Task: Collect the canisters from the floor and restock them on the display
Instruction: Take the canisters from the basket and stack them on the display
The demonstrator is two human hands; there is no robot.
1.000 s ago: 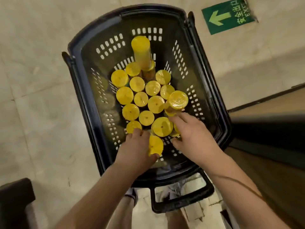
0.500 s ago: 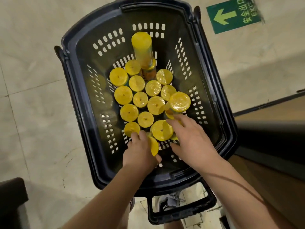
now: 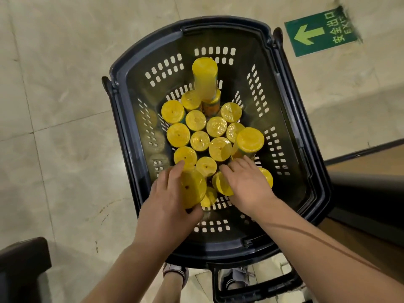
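We are seeing a beige tiled floor [image 3: 54, 106]; a black basket [image 3: 218, 24] is standing on it, and a green exit sticker [image 3: 321, 33] is lying flat beside.

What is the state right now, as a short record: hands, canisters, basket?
Left hand: grips a canister with a yellow lid, near end of the basket
Right hand: lies over neighbouring lids; grip not visible
Basket: black, holds upright canisters packed together
Raised canister: sticks up above the rest, far end
Floor sign: green, arrow
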